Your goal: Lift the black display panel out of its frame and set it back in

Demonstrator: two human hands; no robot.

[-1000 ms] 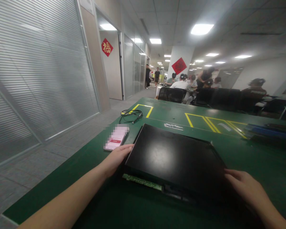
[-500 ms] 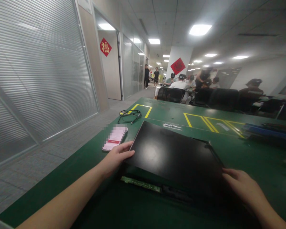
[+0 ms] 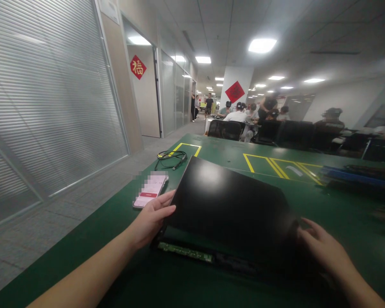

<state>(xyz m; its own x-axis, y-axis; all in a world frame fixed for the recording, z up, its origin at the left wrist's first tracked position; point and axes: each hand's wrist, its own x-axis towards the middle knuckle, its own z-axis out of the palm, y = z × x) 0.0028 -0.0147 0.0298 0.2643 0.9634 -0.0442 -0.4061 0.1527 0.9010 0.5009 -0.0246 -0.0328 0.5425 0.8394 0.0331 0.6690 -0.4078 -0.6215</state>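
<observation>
Now: left grip [image 3: 150,220], closed on panel [image 3: 231,201] at its left edge, thumb on top; right grip [image 3: 324,252], fingers at the right corner, hold too blurred to tell; panel's far edge tipped higher than a second ago, near edge with green strip [image 3: 184,252] low over surface [image 3: 324,201], judged a lift under way; phone [image 3: 150,189] just left; cable [image 3: 171,158] beyond.

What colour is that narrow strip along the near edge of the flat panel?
The narrow strip is green, under the glossy black panel; head view.
</observation>
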